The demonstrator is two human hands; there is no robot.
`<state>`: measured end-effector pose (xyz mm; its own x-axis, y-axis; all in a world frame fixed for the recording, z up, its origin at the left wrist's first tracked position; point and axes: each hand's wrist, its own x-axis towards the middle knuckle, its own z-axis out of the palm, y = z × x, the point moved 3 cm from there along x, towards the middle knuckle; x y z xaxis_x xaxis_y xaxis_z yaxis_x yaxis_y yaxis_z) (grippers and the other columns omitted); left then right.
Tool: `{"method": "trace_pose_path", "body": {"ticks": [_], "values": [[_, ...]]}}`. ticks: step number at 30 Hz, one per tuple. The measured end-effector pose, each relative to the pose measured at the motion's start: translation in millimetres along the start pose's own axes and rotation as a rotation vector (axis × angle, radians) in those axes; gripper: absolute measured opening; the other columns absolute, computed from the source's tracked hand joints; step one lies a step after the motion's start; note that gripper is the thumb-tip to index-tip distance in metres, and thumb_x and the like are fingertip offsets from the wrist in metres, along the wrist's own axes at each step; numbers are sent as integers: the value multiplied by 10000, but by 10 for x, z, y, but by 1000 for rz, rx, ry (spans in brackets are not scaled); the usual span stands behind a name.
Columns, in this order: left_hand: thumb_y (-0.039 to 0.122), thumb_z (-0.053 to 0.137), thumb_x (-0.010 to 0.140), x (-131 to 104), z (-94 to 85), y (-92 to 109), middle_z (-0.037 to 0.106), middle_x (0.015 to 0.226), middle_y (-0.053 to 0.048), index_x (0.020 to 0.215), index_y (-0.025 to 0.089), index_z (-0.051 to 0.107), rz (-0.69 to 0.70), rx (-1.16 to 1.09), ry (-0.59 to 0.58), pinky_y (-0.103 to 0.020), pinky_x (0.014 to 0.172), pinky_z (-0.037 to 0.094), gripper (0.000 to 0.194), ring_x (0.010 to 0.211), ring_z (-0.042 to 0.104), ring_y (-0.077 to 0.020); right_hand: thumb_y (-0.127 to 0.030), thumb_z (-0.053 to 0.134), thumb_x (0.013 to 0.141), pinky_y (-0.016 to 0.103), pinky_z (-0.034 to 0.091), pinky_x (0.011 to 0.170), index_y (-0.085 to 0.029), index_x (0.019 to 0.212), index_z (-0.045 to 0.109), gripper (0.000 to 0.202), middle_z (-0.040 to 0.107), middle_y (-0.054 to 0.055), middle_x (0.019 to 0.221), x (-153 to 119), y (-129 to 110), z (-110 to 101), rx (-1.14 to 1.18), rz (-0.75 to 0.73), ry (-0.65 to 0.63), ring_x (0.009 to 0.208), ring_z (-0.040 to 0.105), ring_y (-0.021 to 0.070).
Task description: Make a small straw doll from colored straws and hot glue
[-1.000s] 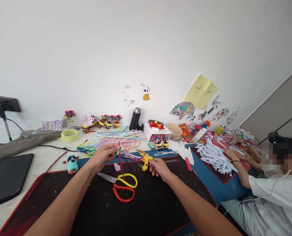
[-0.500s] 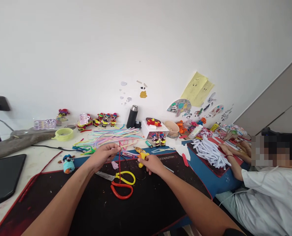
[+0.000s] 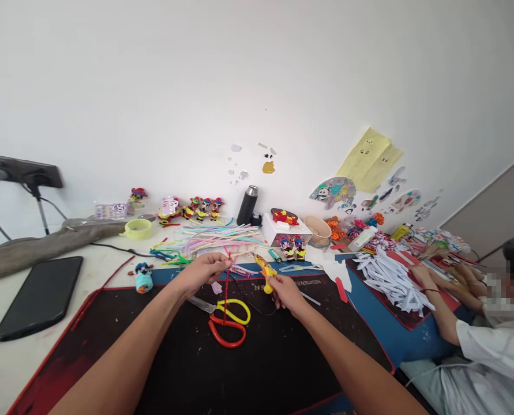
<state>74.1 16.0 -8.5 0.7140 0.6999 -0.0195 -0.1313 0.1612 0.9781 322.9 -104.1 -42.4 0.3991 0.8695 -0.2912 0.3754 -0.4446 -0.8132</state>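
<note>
My left hand pinches the top of a red pipe cleaner, fingers closed on it, so it hangs down over the black mat near the middle of the counter. My right hand grips the yellow glue gun, fingers wrapped around its handle, nozzle aimed toward the pipe cleaner's top end. Just under the hanging strand lie scissors with yellow and red handles. Beyond my hands, toward the counter's far edge, a heap of pastel pipe cleaners spreads out, with a black flask and a white box behind. A dark tablet lies by the left edge. At the right edge, another person's hands rest near white paper strips.
</note>
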Motion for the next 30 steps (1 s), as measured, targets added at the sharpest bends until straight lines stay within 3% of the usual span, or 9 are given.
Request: {"method": "trace_pose_path", "body": {"ticks": [4,12,17,24,30], "values": [[580,876,694,0,-17,17,372,556,80,736,183,628,-7,-8,12,-252,493,130,471,475,246,-76,-535,537,943,193,240,340,-219,789,502,353,514,-72,483,-59,-3,27,110,-39,-23,351,513,100],[549,844,750,-44,-284,208,378,562,77,657,198,512,68,-54,131,-229,498,200,492,495,284,-75,-632,568,869,191,287,360,-215,869,522,420,585,-42,543,-143,-61,198,277,-77,-120,439,635,143],[531,854,738,-30,-235,136,419,545,66,705,186,597,19,-26,137,-243,497,202,431,487,302,-85,-624,641,840,202,302,358,-213,902,534,429,600,-39,568,-191,-87,293,485,-86,-211,422,614,145],[533,850,744,-6,-200,28,450,551,59,697,188,586,-33,-7,149,-247,515,213,438,495,327,-85,-570,666,816,199,261,340,-207,901,550,390,615,-23,669,-226,-202,364,735,-9,-305,393,545,105],[532,860,759,5,-206,-8,403,557,72,691,184,556,-58,-44,149,-245,508,186,466,497,269,-74,-493,667,807,195,303,341,-190,931,576,340,623,-27,644,-94,-511,500,889,-15,-497,394,563,112]]}}
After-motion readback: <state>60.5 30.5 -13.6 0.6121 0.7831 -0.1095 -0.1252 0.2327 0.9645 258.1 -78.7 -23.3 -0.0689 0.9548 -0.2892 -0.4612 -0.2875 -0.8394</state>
